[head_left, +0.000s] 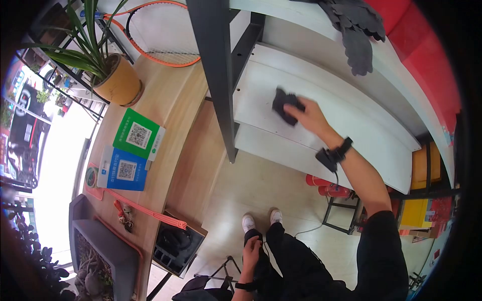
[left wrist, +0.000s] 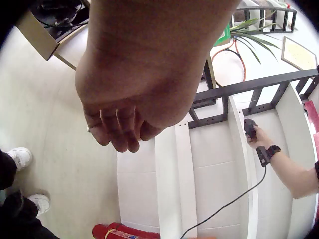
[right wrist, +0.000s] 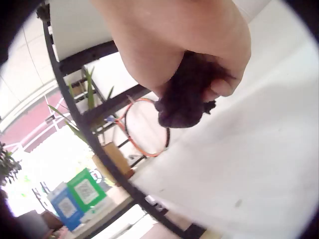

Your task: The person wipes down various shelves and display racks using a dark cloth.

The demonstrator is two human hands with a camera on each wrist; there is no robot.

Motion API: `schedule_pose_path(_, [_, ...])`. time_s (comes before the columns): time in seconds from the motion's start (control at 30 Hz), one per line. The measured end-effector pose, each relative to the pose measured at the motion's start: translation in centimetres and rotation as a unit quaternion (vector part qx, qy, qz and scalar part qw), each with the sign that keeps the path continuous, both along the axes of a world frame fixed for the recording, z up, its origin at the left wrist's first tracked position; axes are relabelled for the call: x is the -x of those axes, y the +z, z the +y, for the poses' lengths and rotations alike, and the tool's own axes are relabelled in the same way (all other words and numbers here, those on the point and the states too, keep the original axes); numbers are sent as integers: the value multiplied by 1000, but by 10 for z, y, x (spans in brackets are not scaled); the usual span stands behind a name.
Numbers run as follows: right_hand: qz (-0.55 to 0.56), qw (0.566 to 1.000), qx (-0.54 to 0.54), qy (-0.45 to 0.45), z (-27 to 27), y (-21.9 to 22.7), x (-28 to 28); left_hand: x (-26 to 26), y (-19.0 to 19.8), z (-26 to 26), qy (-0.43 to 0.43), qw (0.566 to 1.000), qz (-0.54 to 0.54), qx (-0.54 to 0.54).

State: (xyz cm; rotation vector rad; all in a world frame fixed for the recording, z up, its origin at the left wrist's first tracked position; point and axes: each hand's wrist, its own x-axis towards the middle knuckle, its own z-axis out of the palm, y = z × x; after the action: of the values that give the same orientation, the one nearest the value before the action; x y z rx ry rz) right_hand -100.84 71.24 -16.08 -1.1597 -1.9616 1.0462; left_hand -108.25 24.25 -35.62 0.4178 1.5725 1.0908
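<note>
A bunched black cloth [head_left: 287, 106] is gripped in my right hand [head_left: 312, 119], low over a white shelf board [head_left: 326, 108]. In the right wrist view the fingers curl round the cloth [right wrist: 184, 97], and part of it hangs out past them. Some of the cloth is hidden inside the hand. My left hand [head_left: 252, 252] hangs down by my leg, apart from the shelf. Its fingers are loosely curled with nothing in them, as the left wrist view of that hand [left wrist: 134, 104] shows.
A black metal post [head_left: 213, 75] stands at the shelf's left end. Dark grey fabric [head_left: 354, 37] drapes over the board above. Red fire extinguishers [head_left: 331, 188] stand below. The wooden counter [head_left: 165, 105] at left bears a potted plant [head_left: 119, 83], a racket [head_left: 170, 63] and QR-code signs [head_left: 131, 135].
</note>
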Motion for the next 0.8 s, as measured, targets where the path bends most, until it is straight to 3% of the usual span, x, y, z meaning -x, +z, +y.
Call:
schedule_pose_path(0.1, [-122, 976, -163, -78, 51, -26, 10, 1, -6, -2, -7, 1000, 2, 0])
schedule_pose_path(0.17, [-104, 971, -198, -90, 50, -33, 28, 3, -8, -2, -13, 1000, 5, -1])
schedule_pose_path(0.23, [-55, 990, -114, 66, 13, -34, 45, 2, -4, -2, -14, 1000, 7, 2])
schedule_pose_path(0.3, [-87, 952, -156, 248, -36, -28, 49, 0, -6, -4, -13, 1000, 0, 3])
schedule_pose_path(0.37, [-92, 920, -132, 357, -71, -24, 41, 0, -8, 1, -15, 1000, -4, 1])
schedule_pose_path(0.47, [-96, 958, -84, 257, -59, -7, 32, 4, 0, 4, -17, 1000, 0, 3])
schedule_pose_path(0.53, [-78, 988, -84, 101, -28, -2, 31, 8, 9, 8, -21, 1000, 10, 2])
schedule_pose_path(0.57, [-130, 985, -107, 25, -18, 10, 37, 7, 4, 6, -22, 1000, 14, 4])
schedule_pose_path(0.73, [-153, 965, -197, 85, 12, -11, 81, 4, -9, -4, -10, 1000, -9, 13])
schedule_pose_path(0.8, [-128, 965, -219, 69, 15, -13, 108, 4, -6, -3, -7, 1000, -9, 14])
